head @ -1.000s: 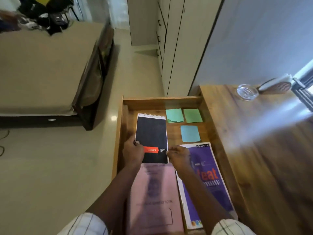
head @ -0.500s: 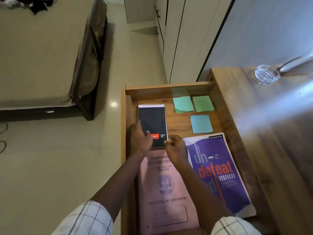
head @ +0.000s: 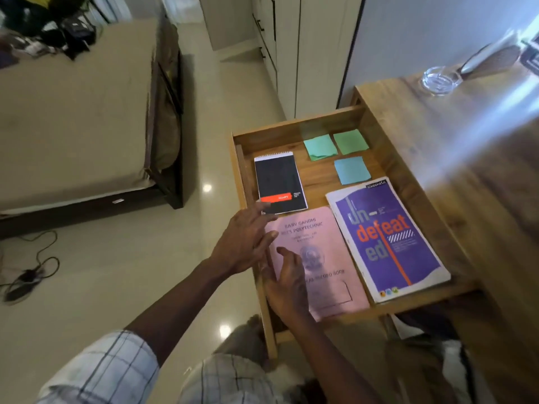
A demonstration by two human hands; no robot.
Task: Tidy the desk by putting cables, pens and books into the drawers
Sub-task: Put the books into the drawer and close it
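Note:
The wooden drawer (head: 297,126) stands pulled out from the desk (head: 455,158). Inside lie a black spiral notepad (head: 280,182) at the back left, a pink record book (head: 326,252) in front of it and a purple notebook (head: 388,237) to the right. Three sticky notes (head: 350,170) lie at the back. My left hand (head: 245,243) hovers open over the drawer's left edge, fingertips near the notepad's lower corner. My right hand (head: 288,284) rests open on the pink book's left side, holding nothing.
A glass ashtray (head: 440,80) and a white-handled object (head: 490,56) sit at the desk's far end. A bed (head: 73,118) is to the left. A black cable (head: 32,272) lies on the floor. White cupboards (head: 294,48) stand behind the drawer.
Both hands have let go of the black notepad and drawn back toward me. The notepad stays flat at the drawer's back left. The view has pulled back and shifted left.

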